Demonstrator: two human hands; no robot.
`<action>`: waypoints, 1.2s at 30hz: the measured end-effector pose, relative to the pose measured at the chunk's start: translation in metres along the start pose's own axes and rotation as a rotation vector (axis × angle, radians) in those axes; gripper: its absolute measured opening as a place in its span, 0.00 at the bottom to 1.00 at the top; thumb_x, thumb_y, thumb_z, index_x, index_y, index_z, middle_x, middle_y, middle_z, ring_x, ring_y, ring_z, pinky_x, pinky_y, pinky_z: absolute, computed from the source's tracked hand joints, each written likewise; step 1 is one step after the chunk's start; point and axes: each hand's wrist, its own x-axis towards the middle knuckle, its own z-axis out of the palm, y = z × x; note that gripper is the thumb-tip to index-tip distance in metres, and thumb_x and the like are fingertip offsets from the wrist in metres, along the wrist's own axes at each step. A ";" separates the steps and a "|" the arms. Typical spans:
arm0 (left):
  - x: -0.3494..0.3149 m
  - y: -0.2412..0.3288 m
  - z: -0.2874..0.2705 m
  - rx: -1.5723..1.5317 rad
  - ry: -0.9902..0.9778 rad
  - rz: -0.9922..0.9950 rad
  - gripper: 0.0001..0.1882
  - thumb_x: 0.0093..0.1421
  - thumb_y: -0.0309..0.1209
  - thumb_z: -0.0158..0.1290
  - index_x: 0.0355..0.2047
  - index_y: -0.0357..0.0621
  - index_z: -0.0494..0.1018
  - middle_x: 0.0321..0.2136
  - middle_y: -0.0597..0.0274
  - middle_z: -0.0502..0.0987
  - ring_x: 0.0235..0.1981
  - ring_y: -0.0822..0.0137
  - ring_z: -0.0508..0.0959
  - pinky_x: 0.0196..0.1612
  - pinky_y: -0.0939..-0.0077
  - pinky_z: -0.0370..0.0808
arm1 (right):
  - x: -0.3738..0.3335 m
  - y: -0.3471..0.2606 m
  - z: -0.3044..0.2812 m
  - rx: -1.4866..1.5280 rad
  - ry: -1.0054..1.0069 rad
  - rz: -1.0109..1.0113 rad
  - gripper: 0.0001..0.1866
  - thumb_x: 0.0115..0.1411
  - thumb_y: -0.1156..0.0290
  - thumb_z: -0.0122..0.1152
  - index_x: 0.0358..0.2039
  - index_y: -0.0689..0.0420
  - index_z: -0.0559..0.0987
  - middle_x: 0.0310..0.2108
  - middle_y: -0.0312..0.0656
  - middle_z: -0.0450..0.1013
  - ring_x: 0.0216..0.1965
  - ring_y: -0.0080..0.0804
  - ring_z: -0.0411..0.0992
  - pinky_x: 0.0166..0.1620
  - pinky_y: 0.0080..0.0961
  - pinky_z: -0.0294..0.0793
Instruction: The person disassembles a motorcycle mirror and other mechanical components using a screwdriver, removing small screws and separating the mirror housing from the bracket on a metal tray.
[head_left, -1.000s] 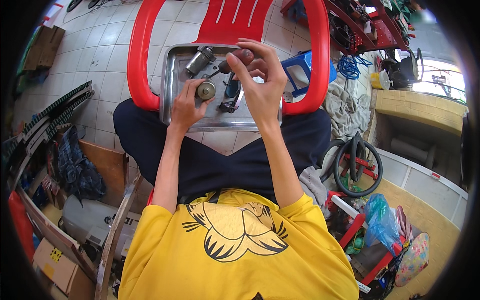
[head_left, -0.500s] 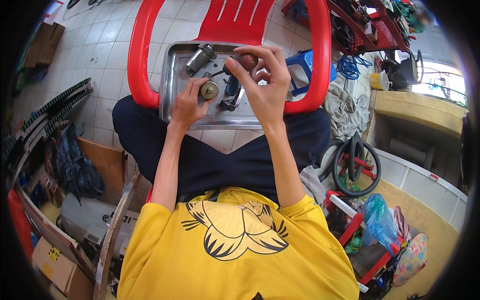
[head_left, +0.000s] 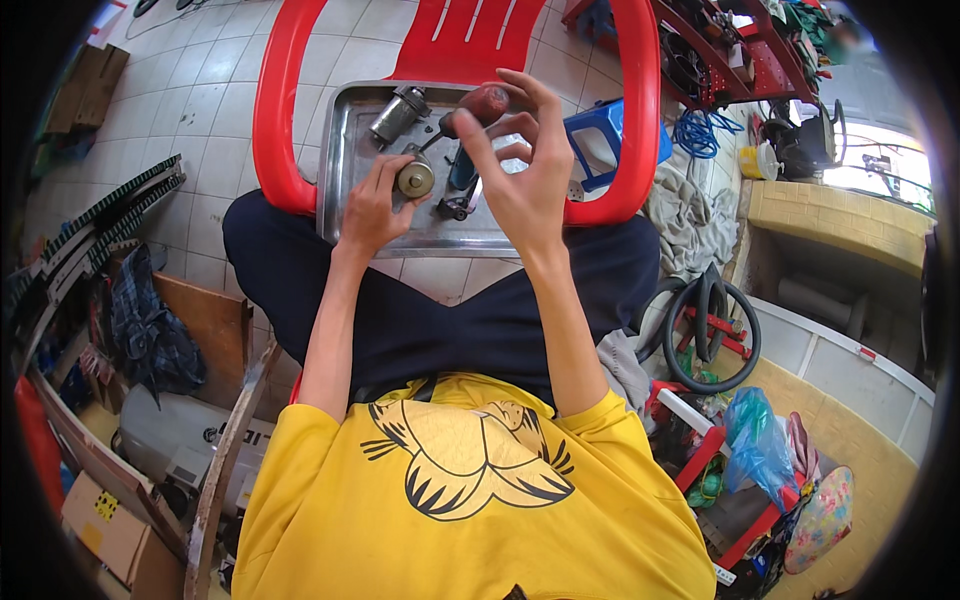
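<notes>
My left hand [head_left: 372, 212] is closed round a brass-coloured round metal part [head_left: 416, 180] with a raised centre, holding it over the metal tray [head_left: 460, 243]. My right hand [head_left: 530, 170] has its thumb and fingers loosely about the red handle of a screwdriver [head_left: 487, 101]. The screwdriver slants down to the left, its dark shaft reaching the far side of the round part; the exact contact of its tip is too small to make out. A silver cylindrical motor-like part [head_left: 401, 115] lies in the tray. Near my right hand lies a dark tool with a blue part [head_left: 461, 170], partly hidden.
The tray rests on a red plastic chair [head_left: 285, 110] in front of my knees. Right of it stands a blue plastic stool [head_left: 620, 150]. Black tyres or tubes [head_left: 712, 330] and a red rack with bags [head_left: 710, 460] are at my right. A wooden frame [head_left: 225, 470] stands at my left.
My right hand's fingers have spread and shifted round the screwdriver handle, and the handle has moved slightly left and up. The left hand and the round part have barely moved.
</notes>
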 end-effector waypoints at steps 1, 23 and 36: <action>0.000 -0.001 0.000 0.003 0.002 0.000 0.31 0.53 0.29 0.71 0.55 0.43 0.72 0.48 0.51 0.77 0.48 0.45 0.80 0.47 0.57 0.80 | -0.001 -0.001 -0.001 -0.046 -0.025 0.010 0.21 0.58 0.70 0.77 0.50 0.60 0.80 0.41 0.40 0.79 0.24 0.17 0.74 0.25 0.16 0.70; -0.003 0.002 0.001 0.056 -0.007 0.069 0.31 0.49 0.27 0.70 0.53 0.43 0.71 0.45 0.53 0.78 0.46 0.47 0.82 0.47 0.59 0.80 | 0.000 -0.003 -0.003 -0.178 -0.110 0.003 0.19 0.60 0.72 0.73 0.50 0.60 0.77 0.43 0.44 0.75 0.28 0.21 0.76 0.27 0.19 0.72; -0.012 -0.008 0.008 0.072 -0.083 0.116 0.29 0.48 0.29 0.68 0.51 0.42 0.73 0.47 0.47 0.79 0.47 0.46 0.82 0.51 0.57 0.80 | 0.001 -0.006 -0.007 -0.235 -0.144 -0.065 0.19 0.60 0.72 0.74 0.50 0.60 0.79 0.39 0.39 0.78 0.31 0.21 0.78 0.28 0.20 0.74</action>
